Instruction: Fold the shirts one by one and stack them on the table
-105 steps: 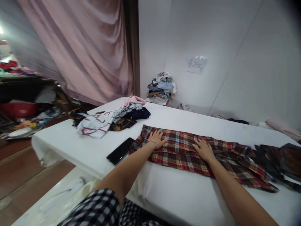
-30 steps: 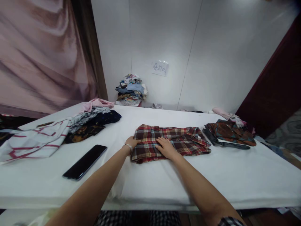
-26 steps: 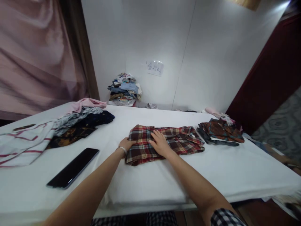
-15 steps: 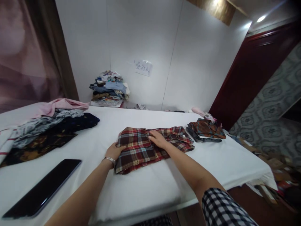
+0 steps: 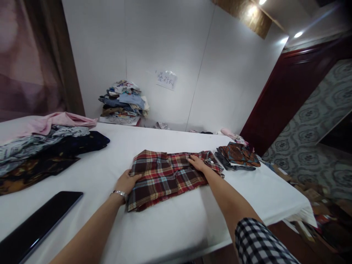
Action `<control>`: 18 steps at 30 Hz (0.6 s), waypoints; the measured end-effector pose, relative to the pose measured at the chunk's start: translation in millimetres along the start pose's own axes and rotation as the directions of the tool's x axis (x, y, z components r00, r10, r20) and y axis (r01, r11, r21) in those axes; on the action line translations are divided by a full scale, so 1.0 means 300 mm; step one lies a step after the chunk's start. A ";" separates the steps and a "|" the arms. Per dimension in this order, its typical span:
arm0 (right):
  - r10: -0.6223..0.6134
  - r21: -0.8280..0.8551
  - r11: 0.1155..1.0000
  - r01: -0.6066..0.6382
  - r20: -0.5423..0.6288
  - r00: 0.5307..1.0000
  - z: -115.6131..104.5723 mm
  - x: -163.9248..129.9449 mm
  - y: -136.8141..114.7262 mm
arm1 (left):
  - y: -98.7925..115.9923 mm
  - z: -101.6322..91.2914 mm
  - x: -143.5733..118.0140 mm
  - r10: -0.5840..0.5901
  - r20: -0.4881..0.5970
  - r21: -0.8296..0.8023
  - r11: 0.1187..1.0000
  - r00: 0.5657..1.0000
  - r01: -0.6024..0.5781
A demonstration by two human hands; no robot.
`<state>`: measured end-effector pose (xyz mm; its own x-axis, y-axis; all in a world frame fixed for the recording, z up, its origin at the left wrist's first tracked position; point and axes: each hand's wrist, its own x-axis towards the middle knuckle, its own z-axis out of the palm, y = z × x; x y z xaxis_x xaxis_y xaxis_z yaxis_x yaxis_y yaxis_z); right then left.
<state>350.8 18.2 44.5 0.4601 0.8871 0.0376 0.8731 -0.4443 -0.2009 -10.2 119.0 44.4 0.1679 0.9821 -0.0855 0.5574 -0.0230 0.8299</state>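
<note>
A plaid shirt (image 5: pixel 155 178) in brown, red and cream lies folded into a long strip on the white-covered table, its collar end towards the right. At its left edge my left hand (image 5: pixel 127 182) holds the cloth, thumb on top and the other fingers partly hidden. My right hand (image 5: pixel 197 162) rests on the shirt's upper side near the collar, fingers stretched out over the fabric. Just beyond the collar end is a small stack of folded clothes (image 5: pixel 238 154), rust-patterned on top and dark grey beneath.
A heap of loose clothes (image 5: pixel 55 141), pink, grey-patterned and dark, lies at the left. A black phone-like slab (image 5: pixel 41 223) is at the front left. Against the wall stands a tall clothes pile (image 5: pixel 125 101). The white table (image 5: pixel 264 194) ends at the front and right.
My right hand has slid to the right along the shirt towards the collar, and the cloth there lies flatter. My left hand keeps hold of the left edge. The view has shifted slightly.
</note>
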 end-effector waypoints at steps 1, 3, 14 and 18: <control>0.003 -0.008 1.000 -0.003 -0.045 0.999 -0.016 -0.005 0.024 | 0.002 -0.001 -0.003 0.001 0.001 -0.002 1.000 1.000 -0.001; 0.052 -0.036 0.998 -0.057 -0.144 0.988 -0.049 -0.019 0.080 | 0.005 -0.002 -0.007 0.003 -0.002 0.012 1.000 1.000 -0.003; 0.027 -0.213 0.976 -0.054 -0.127 0.992 -0.066 -0.008 0.170 | 0.021 -0.005 -0.005 -0.006 0.004 0.073 0.997 1.000 0.006; 0.066 -0.205 0.974 -0.094 -0.138 0.988 -0.043 0.012 0.174 | 0.016 -0.006 -0.001 0.011 0.006 0.068 0.998 1.000 -0.011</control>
<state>400.1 -3.3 46.9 0.5347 0.8300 0.1588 0.8406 -0.5417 0.0009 -9.2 119.0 49.3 0.1789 0.9806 -0.0797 0.6093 -0.0468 0.7916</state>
